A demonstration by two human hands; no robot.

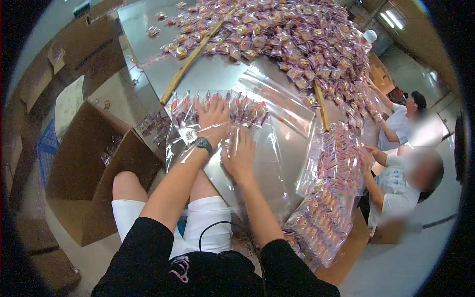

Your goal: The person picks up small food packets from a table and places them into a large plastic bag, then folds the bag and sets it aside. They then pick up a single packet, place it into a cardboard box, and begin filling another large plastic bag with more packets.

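Observation:
On the metal table in front of me lies a large clear plastic bag (267,168), its mouth toward my body. A row of small wrapped packets (257,113) sits along the bag's far end. My left hand (213,119), with a watch on the wrist, lies over these packets with fingers spread; it appears to be inside the bag. Beside it, my right hand (239,152) rests flat, fingers stretched toward the row. Plastic glare hides whether the right hand is under or over the film. Neither hand grips anything.
A big heap of packets (297,29) covers the table's far side, bordered by wooden strips (198,52) (321,106). Filled bags (321,218) lie at right, near two co-workers (396,188) (401,121). An open cardboard box (81,173) stands at left. Flat empty bags (277,101) lie ahead.

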